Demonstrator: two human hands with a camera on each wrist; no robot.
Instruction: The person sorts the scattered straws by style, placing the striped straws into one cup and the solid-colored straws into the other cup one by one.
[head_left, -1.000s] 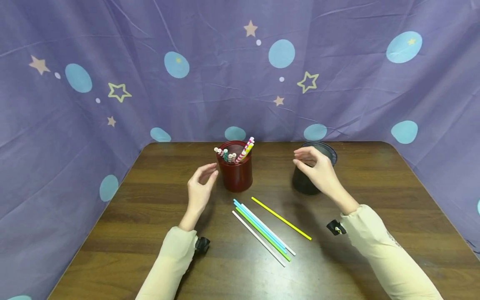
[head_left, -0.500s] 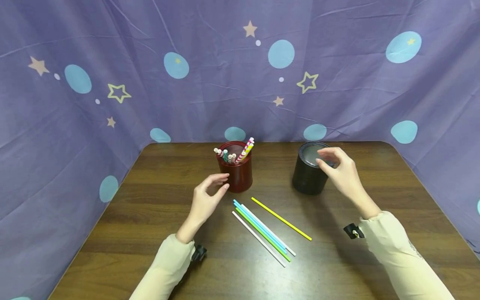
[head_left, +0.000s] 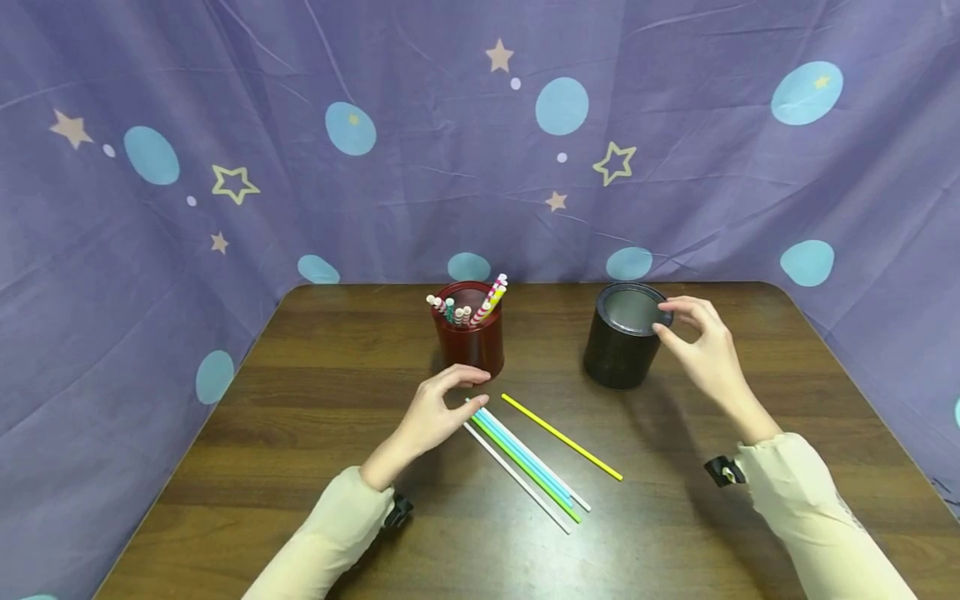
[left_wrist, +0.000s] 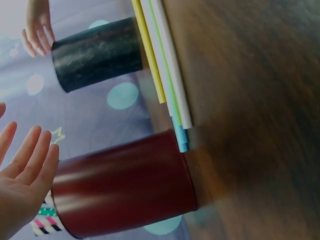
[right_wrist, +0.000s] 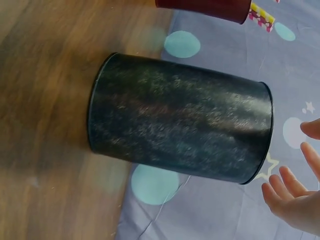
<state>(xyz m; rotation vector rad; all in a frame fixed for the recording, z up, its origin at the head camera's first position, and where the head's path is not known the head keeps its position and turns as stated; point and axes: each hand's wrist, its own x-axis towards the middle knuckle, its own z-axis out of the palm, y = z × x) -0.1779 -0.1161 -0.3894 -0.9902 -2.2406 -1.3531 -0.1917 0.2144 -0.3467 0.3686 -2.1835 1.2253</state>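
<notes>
My left hand (head_left: 438,408) hovers with relaxed fingers and thumb apart, over the upper ends of several plain straws (head_left: 525,458), coloured white, blue and green. It holds nothing. A single yellow straw (head_left: 562,437) lies just right of that bunch. Behind the left hand stands a dark red cup (head_left: 472,346), upright, with several patterned paper straws (head_left: 491,302) sticking out. My right hand (head_left: 705,346) is at the right rim of an upright black cup (head_left: 618,354), fingers loosely bent around nothing. In the right wrist view, its fingertips (right_wrist: 272,197) look apart from the black cup.
Everything stands on a brown wooden table (head_left: 300,417). A purple curtain (head_left: 435,208) with stars and blue spots hangs behind it and along both sides. The red and black cups stand near the back edge, with a gap between them.
My left hand has moved from beside the red cup, right and nearer to me, to the straws' ends. My right hand has moved right, from in front of the black cup to its right rim.
</notes>
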